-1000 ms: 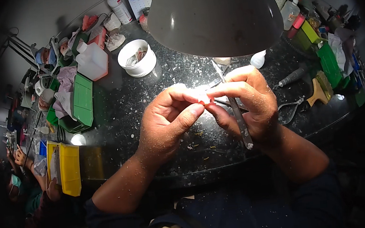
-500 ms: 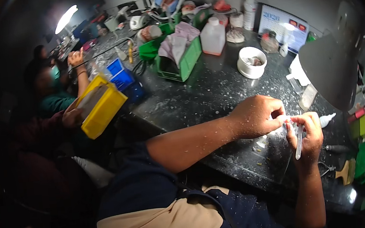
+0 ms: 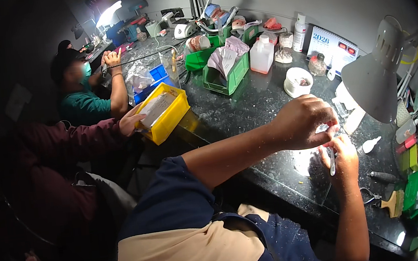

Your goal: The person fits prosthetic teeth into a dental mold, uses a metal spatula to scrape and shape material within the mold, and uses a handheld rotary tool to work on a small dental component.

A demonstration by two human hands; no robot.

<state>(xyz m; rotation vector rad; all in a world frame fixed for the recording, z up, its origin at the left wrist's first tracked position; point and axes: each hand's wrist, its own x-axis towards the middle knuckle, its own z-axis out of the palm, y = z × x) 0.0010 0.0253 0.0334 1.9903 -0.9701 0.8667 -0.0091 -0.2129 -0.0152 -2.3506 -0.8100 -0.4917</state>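
Observation:
My left hand (image 3: 306,123) is bent at the wrist, its thumb and fingers pinched together above the lit bench. What it holds, if anything, is too small and glared to make out. Right below it, touching or nearly so, my right hand (image 3: 344,159) is closed round a slim, pale-handled tool (image 3: 332,163). The handle's rounded end points down out of the fingers, while the working end is hidden between my hands. Beneath them the black bench (image 3: 274,167) is speckled with white dust and shows a bright patch of light.
A grey lamp (image 3: 373,85) hangs over the right side. Behind my hands stand a white bowl (image 3: 298,81), a bottle of pinkish liquid (image 3: 262,55) and a green bin (image 3: 228,75). At left, a co-worker's hand (image 3: 131,121) holds a yellow bin (image 3: 171,120). A brush (image 3: 393,204) lies right.
My left hand has lifted and turned slightly, and my right hand has drawn in under it. The view has shifted. The co-worker's yellow bin now reaches the bench's edge.

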